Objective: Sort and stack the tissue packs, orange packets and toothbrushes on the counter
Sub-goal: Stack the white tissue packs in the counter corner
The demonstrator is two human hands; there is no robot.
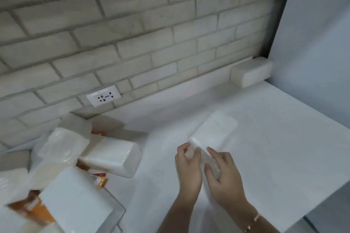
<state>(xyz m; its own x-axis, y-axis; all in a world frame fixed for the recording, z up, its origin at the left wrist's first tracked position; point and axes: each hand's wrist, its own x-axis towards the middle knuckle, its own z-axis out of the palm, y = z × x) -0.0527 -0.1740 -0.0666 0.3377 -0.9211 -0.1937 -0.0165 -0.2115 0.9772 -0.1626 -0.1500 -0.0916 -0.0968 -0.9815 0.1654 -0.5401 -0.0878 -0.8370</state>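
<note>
The left hand and right hand pinch with curled fingers the near end of one tissue pack lying on the desk. At the left, a mixed pile with orange packets lies unsorted. One far pack sits in the corner, so most of the work seems left.

I can read no text from here, print on the orange packets too blurred for me, wall socket markings illegible
</note>
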